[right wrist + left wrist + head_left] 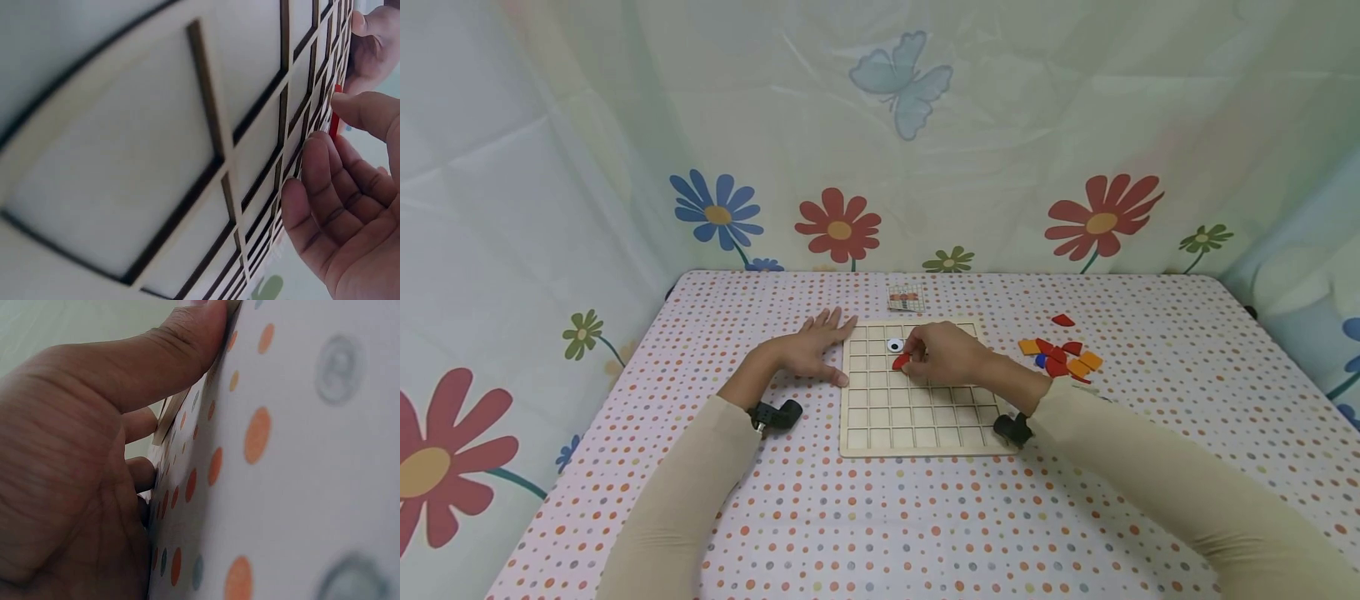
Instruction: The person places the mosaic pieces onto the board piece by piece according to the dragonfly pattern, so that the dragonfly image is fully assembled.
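The right hand (951, 354) pinches a red curved piece (900, 362) at the gridded wooden board (901, 417), six o'clock of the eye piece (895, 345). The left hand (808, 350), fingers spread, touches the board's nine-o'clock edge, bracing it, I'd say; loose pieces (1056, 367) at three o'clock seem handily placed.

On the table (820, 517), the gridded board (880, 417) was flanked at its left edge by the left hand (811, 348). The pattern card (906, 298) was placed behind the board, the loose tiles (1056, 355) to its right. The eye tile (895, 345) was laid toward the back; just before it, the pinched tile (900, 362) was held by the right hand (949, 354).
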